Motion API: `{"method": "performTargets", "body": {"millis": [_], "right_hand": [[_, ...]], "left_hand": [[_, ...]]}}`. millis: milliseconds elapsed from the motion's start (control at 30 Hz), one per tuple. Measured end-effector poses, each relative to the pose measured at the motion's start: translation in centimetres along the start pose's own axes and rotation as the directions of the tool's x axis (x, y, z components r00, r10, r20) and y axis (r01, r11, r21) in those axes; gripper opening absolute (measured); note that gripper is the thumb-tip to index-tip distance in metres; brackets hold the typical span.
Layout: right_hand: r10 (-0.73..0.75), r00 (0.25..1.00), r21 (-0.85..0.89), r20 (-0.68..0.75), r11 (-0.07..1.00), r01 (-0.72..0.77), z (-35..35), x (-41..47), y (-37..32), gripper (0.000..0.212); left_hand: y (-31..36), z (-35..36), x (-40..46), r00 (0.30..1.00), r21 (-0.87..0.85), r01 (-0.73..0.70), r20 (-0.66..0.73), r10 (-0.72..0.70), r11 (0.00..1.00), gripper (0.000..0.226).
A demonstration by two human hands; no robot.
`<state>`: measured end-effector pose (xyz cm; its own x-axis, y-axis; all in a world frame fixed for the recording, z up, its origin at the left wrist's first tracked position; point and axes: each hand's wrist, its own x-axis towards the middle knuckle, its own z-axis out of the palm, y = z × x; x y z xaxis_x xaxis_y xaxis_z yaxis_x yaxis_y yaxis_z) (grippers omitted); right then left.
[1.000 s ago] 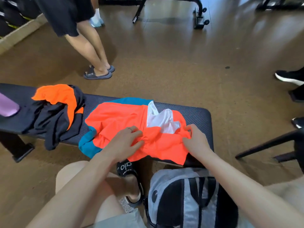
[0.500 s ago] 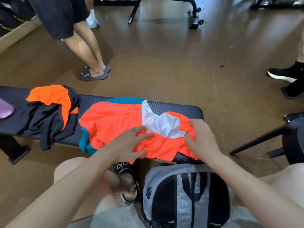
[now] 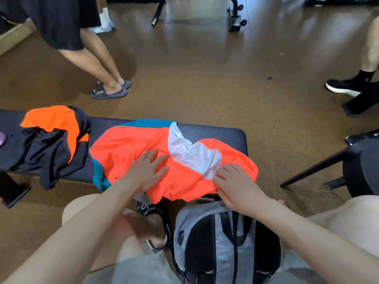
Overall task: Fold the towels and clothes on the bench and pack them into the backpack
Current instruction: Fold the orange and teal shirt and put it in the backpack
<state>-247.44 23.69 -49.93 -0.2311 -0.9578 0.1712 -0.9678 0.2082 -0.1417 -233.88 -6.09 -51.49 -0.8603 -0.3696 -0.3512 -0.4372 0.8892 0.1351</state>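
Note:
An orange garment (image 3: pixel 133 148) with teal trim and a white inner panel lies spread over the right half of the dark padded bench (image 3: pixel 225 136), its near edge hanging off. My left hand (image 3: pixel 146 171) rests flat on the middle of it, fingers spread. My right hand (image 3: pixel 233 185) lies on its near right part, fingertips at the edge of the white panel. A crumpled black and orange garment (image 3: pixel 51 144) sits further left on the bench. The grey and black backpack (image 3: pixel 215 242) stands on the floor between my knees, just below the bench.
A person in slippers (image 3: pixel 108 91) stands beyond the bench on the left. Another person's black shoe (image 3: pixel 344 87) is at the right. A black chair (image 3: pixel 359 165) stands close on the right. A purple item (image 3: pixel 1 138) shows at the far left edge.
My left hand went from bunching the orange fabric to lying flat on it. My right hand shifted from the garment's right edge to its near side. The garment lies more spread out.

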Motion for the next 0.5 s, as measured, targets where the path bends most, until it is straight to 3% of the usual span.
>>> {"method": "performTargets", "body": {"millis": [133,267,400,500], "right_hand": [[-0.092,0.994,-0.011,0.061,0.996,0.093,-1.3,-3.5,0.8,0.005],[-0.017,0.992,-0.048,0.126,0.999,0.024,-1.8,-5.7,2.9,0.003],[0.07,0.992,0.121,0.109,0.989,-0.083,-2.4,-3.7,1.6,0.014],[0.184,0.983,0.273,0.012,0.945,-0.181,-1.9,0.4,-0.3,0.022]], "left_hand": [[-1.1,-0.5,0.3,0.987,-0.011,0.158,-0.023,-0.158,0.987,0.06],[-2.8,-1.8,0.5,0.955,-0.113,0.235,-0.155,-0.251,0.965,0.055],[-4.8,-3.2,0.2,0.847,-0.219,0.31,-0.378,-0.373,0.925,0.052],[-7.0,-3.7,-0.5,0.75,-0.369,0.483,-0.295,-0.592,0.795,0.063]]}}
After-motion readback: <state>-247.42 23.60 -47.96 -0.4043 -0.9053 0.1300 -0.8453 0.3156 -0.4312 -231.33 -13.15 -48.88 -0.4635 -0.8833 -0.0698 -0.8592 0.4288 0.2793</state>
